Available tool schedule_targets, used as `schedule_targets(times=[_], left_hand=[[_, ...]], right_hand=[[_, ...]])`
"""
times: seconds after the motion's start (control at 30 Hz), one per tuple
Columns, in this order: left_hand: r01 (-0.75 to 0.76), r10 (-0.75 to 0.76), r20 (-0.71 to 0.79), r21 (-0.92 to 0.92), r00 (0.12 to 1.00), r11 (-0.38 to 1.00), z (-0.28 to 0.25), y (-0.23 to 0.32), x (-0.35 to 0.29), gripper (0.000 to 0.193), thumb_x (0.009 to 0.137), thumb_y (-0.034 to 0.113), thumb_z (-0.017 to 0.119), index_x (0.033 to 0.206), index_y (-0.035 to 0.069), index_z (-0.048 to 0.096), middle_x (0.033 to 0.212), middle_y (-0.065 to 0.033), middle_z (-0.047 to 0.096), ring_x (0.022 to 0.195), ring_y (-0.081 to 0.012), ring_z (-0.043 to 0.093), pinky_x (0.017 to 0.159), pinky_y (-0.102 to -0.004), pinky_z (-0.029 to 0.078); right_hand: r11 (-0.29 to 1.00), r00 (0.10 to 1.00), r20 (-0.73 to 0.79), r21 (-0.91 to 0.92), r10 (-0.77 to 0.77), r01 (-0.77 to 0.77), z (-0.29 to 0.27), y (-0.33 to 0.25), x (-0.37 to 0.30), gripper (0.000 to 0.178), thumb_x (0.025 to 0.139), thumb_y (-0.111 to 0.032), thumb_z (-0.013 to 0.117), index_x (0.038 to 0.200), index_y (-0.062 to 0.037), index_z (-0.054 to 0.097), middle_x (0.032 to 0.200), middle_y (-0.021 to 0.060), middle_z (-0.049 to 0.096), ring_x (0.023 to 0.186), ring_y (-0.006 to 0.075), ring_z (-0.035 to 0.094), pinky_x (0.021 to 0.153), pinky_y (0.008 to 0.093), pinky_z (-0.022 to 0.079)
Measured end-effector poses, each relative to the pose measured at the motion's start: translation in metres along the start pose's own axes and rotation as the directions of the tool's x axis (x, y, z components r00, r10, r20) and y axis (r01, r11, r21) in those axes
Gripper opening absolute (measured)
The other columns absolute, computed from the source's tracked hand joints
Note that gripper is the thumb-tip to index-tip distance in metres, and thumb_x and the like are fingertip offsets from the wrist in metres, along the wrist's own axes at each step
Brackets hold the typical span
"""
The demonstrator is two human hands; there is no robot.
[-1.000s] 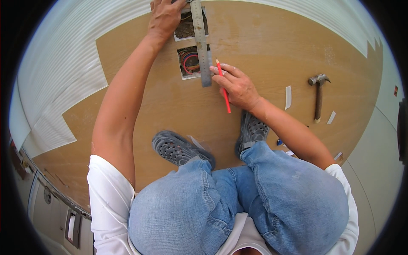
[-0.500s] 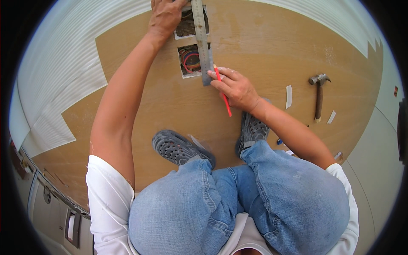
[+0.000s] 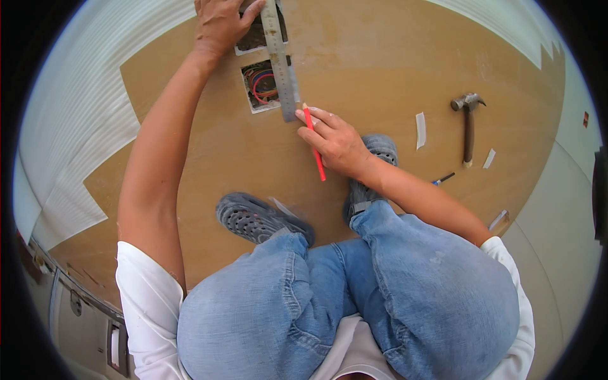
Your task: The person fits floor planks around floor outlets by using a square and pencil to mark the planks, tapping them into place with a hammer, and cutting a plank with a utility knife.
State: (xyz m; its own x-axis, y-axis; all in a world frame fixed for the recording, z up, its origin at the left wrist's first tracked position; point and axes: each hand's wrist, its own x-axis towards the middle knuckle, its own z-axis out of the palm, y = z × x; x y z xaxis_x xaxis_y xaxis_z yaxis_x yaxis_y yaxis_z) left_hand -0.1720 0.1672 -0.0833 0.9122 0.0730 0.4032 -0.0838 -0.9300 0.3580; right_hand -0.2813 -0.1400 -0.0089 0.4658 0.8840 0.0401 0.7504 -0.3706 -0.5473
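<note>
A metal ruler (image 3: 278,66) stands nearly lengthwise across the right part of two square cutouts in a wood-grain board (image 3: 209,158). My left hand (image 3: 221,25) rests beside its upper part, thumb stretched out to the ruler's left edge; its fingertips run out at the top of the view. Between the fingers of my right hand (image 3: 339,142) is a red pencil (image 3: 315,149), its tip up beside the ruler's lower end. Coloured wires (image 3: 263,85) lie coiled in the lower cutout (image 3: 253,104); the upper cutout (image 3: 252,39) is partly hidden by the ruler.
A claw hammer (image 3: 468,130) with a wooden handle lies on the right of the board, between white strips (image 3: 420,131). Near my right forearm is a dark, thin pen-like thing (image 3: 445,178). My grey clogs (image 3: 259,218) stand on the board. White ribbed sheeting (image 3: 82,120) borders the left.
The whole view has shifted, so the ruler and cutouts appear farther left. My right hand has drawn slightly down from the ruler, the pencil tip now just off its edge.
</note>
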Motion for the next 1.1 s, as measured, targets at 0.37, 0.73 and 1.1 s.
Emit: schedule_targets(times=[0.37, 0.73, 1.1], left_hand=[[-0.020, 0.011, 0.222, 0.036, 0.975, 0.999, -0.014, -0.001, 0.001, 0.107, 0.060, 0.064, 0.087, 0.142, 0.006, 0.053, 0.135, -0.0214, 0.047, 0.127, -0.0430, 0.042, 0.111, -0.0546, 0.034], [0.038, -0.050, 0.347, 0.040, 0.937, 0.998, -0.028, 0.006, 0.006, 0.114, 0.056, 0.063, 0.090, 0.145, 0.006, 0.047, 0.139, -0.0227, 0.042, 0.130, -0.0446, 0.039, 0.112, -0.0550, 0.032], [0.057, -0.070, 0.363, 0.049, 0.929, 0.997, -0.024, 0.002, 0.006, 0.115, 0.055, 0.062, 0.090, 0.146, 0.006, 0.046, 0.141, -0.0232, 0.041, 0.134, -0.0446, 0.037, 0.115, -0.0546, 0.031]], right_hand=[[0.978, 0.989, 0.071, -0.156, -0.129, 0.139, -0.018, 0.042, 0.046, 0.023, 0.085, -0.012, 0.063, 0.108, -0.0116, 0.062, 0.118, 0.0068, 0.067, 0.119, 0.0280, 0.058, 0.099, 0.0405, 0.050], [0.790, 0.846, 0.328, -0.327, -0.420, 0.519, -0.037, 0.060, 0.080, 0.017, 0.089, -0.019, 0.058, 0.104, -0.0132, 0.056, 0.113, 0.0065, 0.063, 0.122, 0.0241, 0.054, 0.102, 0.0373, 0.045], [0.835, 0.787, 0.464, -0.162, -0.406, 0.527, -0.042, 0.064, 0.098, 0.016, 0.086, -0.018, 0.061, 0.101, -0.0139, 0.058, 0.095, 0.0040, 0.063, 0.102, 0.0217, 0.058, 0.087, 0.0350, 0.048]])
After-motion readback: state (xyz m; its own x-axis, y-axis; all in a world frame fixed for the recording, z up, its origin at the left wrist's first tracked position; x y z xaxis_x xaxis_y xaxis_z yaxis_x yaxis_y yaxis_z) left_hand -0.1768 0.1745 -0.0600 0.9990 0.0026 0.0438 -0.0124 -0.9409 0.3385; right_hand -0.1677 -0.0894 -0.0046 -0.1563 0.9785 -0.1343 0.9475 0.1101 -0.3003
